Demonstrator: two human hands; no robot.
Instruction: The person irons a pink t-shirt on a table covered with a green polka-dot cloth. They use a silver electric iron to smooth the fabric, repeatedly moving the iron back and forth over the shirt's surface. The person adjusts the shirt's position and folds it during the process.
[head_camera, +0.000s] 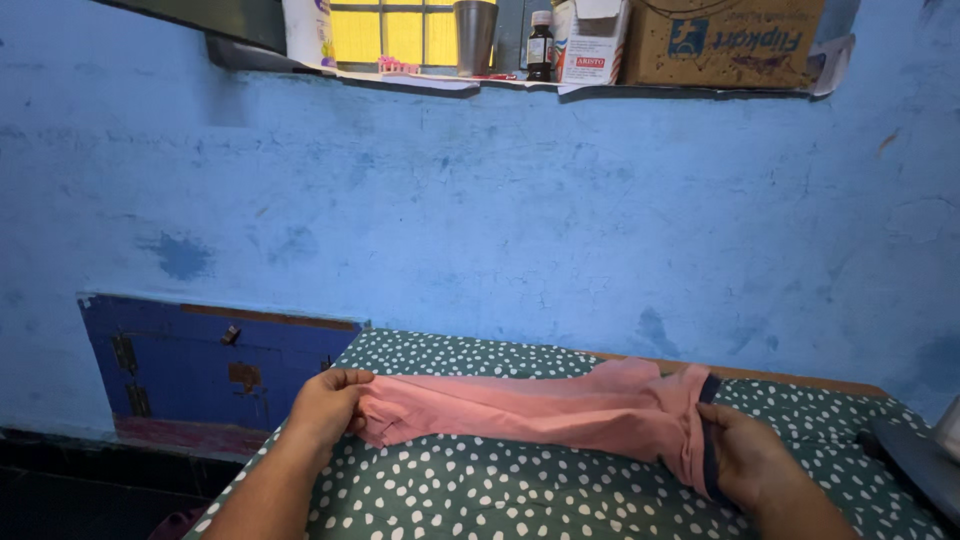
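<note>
At the far left, a dark blue wooden hatch (215, 365) with rusty hinges is set low into the rough, patchy blue plastered wall (560, 210). Beside it, the left hand (327, 405) is seen closed on one end of a soft pink cloth garment (545, 408), the fabric pinched between thumb and fingers where it bunches into small creases. The garment is stretched out flat and lengthwise across a green cloth with white polka dots (520, 495), which covers a raised surface set against the wall; a strip of brown wooden edge (800, 378) is visible behind the cloth on the right. The pink fabric is smooth along its middle and wrinkled toward its right end, where a dark navy band (708, 392) is sewn along the edge. That end is gripped by the right hand (750, 462), the fingers curled around the folded fabric and the band. At the far right edge, part of a dark flat object (915, 460) lies on the dotted cloth; its kind cannot be told.

Above, a ledge runs along the wall's top. On it, from left to right, a white plastic bottle (308, 30), a steel tumbler (475, 35), a small dark glass bottle (540, 45), a white carton (592, 45) and a brown cardboard box (725, 40) are lined up before a yellow-paned window (390, 30).
</note>
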